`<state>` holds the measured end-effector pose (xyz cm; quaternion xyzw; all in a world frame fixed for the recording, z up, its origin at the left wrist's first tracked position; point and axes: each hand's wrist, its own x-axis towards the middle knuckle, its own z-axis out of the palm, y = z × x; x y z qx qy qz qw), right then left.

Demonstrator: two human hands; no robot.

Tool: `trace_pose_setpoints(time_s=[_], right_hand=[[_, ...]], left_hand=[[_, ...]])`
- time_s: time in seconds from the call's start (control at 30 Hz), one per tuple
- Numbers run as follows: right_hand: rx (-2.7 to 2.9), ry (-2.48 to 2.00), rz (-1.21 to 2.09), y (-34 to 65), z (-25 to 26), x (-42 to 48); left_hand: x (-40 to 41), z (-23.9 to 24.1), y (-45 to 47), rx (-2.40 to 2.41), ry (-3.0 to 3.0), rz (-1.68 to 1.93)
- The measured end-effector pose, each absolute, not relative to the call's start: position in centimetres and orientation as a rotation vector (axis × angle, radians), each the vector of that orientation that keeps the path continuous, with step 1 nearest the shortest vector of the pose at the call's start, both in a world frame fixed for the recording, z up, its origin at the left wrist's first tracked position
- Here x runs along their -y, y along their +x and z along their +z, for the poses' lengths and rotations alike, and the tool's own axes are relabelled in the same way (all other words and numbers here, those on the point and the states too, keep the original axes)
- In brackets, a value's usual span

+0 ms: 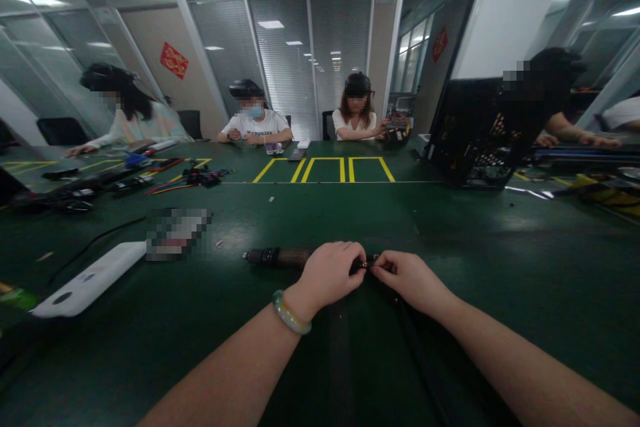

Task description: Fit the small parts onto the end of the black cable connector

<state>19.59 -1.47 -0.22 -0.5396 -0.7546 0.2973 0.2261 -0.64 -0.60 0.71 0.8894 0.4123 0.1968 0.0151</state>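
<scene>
On the green table in front of me lies a dark, cylindrical tool (280, 257) with a ribbed collar and a narrow tip to the left; it looks like an electric screwdriver. My left hand (331, 275), wearing a bangle, is closed over its right part, fingers curled round something dark with a brassy glint. Whether that piece belongs to the tool, I cannot tell. The thumb and fingers of my right hand (413, 281) pinch together right beside it, and what they hold is too small to make out. A black cable-like strip (420, 353) runs from below my right hand towards me.
A white elongated device (93, 280) and a blurred-out flat object (177, 233) lie left. Bundled cables (200, 175) are farther back. A black computer case (465, 137) stands at the back right. Several people sit around the table; one across holds a wired part (397, 125).
</scene>
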Motion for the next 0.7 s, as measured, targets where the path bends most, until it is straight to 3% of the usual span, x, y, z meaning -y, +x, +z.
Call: trace_pose_setpoints(time_s=[0.7], right_hand=[[2.073, -1.504, 0.867, 19.52, 0.22, 1.69]], left_hand=[[0.59, 0.66, -0.72, -1.247, 2.734, 0.640]])
